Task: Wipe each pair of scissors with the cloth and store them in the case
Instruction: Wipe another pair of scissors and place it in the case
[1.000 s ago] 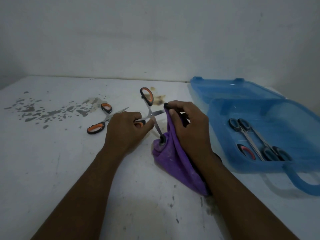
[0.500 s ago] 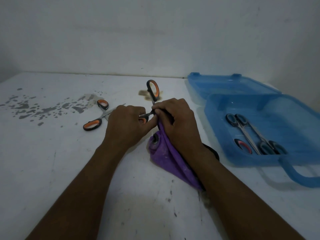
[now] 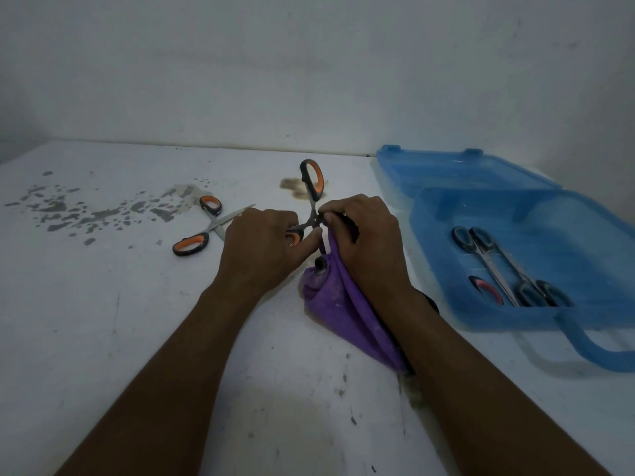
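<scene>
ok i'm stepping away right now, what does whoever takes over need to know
Left hand: grips one handle of the open orange scissors, held above the table.
Right hand: pinches the purple cloth round a blade near the pivot; the rest of the cloth trails on the table.
Done: at least two pairs of stored scissors lie in the open blue case; a red handle shows beside them.
To do: finish wiping this pair and store it, then wipe and store the second orange pair lying open on the table beyond the left hand.
</scene>
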